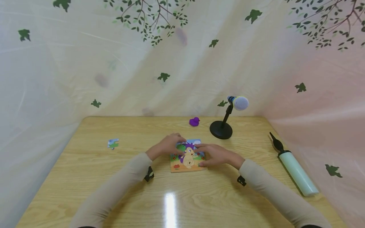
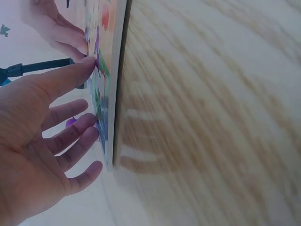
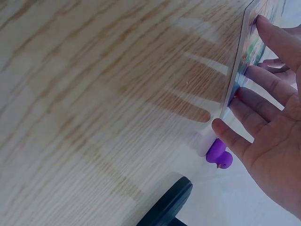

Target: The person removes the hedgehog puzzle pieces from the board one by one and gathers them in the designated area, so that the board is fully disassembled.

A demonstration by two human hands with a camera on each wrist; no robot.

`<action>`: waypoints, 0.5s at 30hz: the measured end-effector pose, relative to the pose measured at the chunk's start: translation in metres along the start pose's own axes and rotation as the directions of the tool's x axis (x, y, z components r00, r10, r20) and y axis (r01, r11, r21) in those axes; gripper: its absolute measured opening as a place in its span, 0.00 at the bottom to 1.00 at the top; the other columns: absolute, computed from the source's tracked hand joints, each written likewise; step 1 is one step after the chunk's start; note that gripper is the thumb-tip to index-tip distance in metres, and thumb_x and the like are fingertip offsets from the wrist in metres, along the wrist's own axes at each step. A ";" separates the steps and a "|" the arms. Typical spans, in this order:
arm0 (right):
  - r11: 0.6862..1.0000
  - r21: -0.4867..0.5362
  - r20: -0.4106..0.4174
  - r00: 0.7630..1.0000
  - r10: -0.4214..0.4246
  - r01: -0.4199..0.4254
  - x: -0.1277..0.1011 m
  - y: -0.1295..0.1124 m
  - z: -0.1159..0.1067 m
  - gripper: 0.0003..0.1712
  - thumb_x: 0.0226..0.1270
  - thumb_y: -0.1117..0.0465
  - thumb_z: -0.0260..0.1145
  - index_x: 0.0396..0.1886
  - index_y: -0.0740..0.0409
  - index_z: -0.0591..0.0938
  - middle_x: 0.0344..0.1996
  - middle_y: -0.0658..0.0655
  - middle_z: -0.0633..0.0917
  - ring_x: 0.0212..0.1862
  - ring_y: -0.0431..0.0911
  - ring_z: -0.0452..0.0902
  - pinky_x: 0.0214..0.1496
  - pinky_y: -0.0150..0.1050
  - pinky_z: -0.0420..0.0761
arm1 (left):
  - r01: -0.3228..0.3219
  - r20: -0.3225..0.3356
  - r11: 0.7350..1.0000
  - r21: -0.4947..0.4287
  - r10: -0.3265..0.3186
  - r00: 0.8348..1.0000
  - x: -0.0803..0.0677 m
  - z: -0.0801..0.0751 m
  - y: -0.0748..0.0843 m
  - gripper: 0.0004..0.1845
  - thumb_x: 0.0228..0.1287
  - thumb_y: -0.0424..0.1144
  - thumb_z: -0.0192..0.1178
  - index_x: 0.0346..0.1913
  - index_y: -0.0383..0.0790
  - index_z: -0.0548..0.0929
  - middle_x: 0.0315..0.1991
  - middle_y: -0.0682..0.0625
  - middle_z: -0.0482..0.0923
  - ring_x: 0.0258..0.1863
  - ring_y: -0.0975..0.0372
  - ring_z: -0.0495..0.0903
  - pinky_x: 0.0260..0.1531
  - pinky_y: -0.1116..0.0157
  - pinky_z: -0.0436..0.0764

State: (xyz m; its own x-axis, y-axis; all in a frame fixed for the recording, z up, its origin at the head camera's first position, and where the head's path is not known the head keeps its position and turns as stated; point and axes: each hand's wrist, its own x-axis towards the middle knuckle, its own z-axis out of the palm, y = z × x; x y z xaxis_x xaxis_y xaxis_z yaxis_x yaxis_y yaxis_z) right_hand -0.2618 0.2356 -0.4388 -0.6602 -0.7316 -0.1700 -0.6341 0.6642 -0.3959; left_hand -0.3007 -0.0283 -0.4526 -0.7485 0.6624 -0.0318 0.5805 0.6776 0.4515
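**So many colours on one little table**

The puzzle board [image 1: 187, 155] has an orange border and a cartoon critter in tan with a purple mane, plus green grass, blue sky and red dots. The loose puzzle piece [image 1: 113, 143] is blue, white and green. The rubber duck [image 1: 194, 121] is bright purple. The microphone [image 1: 240, 103] has a white-grey head on a black stand. The pump [image 1: 296, 171] is mint green with a black tip. The table [image 1: 114, 190] is light wood grain, the backdrop [image 1: 85, 63] cream with green leaves, and both sleeves [image 1: 125, 177] are beige.
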 end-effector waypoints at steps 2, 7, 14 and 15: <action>1.000 0.001 -0.002 1.000 0.001 -0.001 0.000 0.000 0.001 0.36 0.69 0.45 0.69 0.71 0.57 0.75 0.76 0.63 0.68 0.75 0.64 0.64 0.73 0.63 0.67 | 0.003 -0.003 1.000 0.000 -0.003 1.000 0.000 0.001 -0.001 0.31 0.59 0.48 0.74 0.64 0.40 0.81 0.57 0.43 0.79 0.56 0.53 0.77 0.59 0.52 0.78; 1.000 0.004 -0.004 1.000 0.012 -0.012 0.001 0.000 0.001 0.37 0.68 0.45 0.70 0.71 0.57 0.75 0.76 0.63 0.68 0.76 0.64 0.63 0.73 0.63 0.67 | 0.019 -0.004 1.000 -0.009 -0.019 1.000 0.002 0.003 -0.002 0.30 0.60 0.47 0.74 0.63 0.39 0.81 0.57 0.44 0.79 0.56 0.53 0.76 0.60 0.53 0.78; 1.000 0.010 -0.008 1.000 0.012 -0.011 0.000 0.000 0.002 0.37 0.68 0.45 0.70 0.71 0.57 0.75 0.76 0.63 0.68 0.76 0.64 0.63 0.73 0.62 0.67 | 0.045 -0.004 0.999 0.019 -0.045 0.999 0.007 0.006 0.000 0.30 0.58 0.46 0.75 0.62 0.37 0.81 0.57 0.43 0.78 0.58 0.51 0.75 0.63 0.53 0.76; 1.000 0.010 -0.007 1.000 0.012 -0.012 0.000 0.000 0.003 0.37 0.68 0.45 0.70 0.71 0.57 0.75 0.76 0.63 0.68 0.76 0.64 0.63 0.73 0.62 0.67 | 0.050 -0.003 0.998 0.028 -0.050 0.999 0.008 0.007 0.001 0.30 0.58 0.46 0.75 0.62 0.37 0.81 0.57 0.42 0.77 0.59 0.51 0.75 0.64 0.53 0.76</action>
State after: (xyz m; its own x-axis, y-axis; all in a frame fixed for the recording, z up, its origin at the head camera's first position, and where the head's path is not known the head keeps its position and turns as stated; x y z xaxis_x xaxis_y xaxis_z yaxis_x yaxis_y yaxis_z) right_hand -0.2609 0.2352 -0.4412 -0.6702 -0.7227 -0.1687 -0.6224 0.6712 -0.4028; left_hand -0.3044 -0.0204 -0.4585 -0.7774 0.6269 -0.0516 0.5513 0.7186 0.4240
